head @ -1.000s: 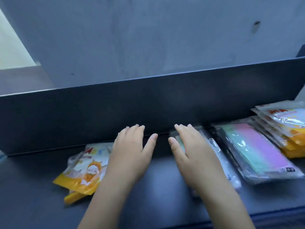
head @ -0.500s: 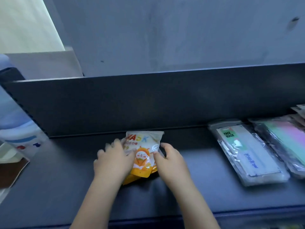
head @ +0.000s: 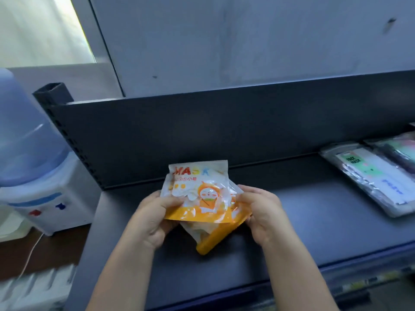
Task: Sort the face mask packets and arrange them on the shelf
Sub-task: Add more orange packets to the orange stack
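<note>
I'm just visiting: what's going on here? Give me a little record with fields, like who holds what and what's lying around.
left hand: grips the left edge of the orange packets
right hand: grips their right edge
packets held: at least two, overlapping, top one printed MASK
shelf: dark, bare around the hands
white packet: flat on the shelf at right, labelled FACE MASK
further packet: beside it, at the frame edge
water dispenser: left of the shelf

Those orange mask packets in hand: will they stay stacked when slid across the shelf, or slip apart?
The orange mask packets look glossy and already sit fanned askew between the left hand and right hand, so they will probably slip. They also look soft and light, likely flexing rather than sliding as one block.
</note>
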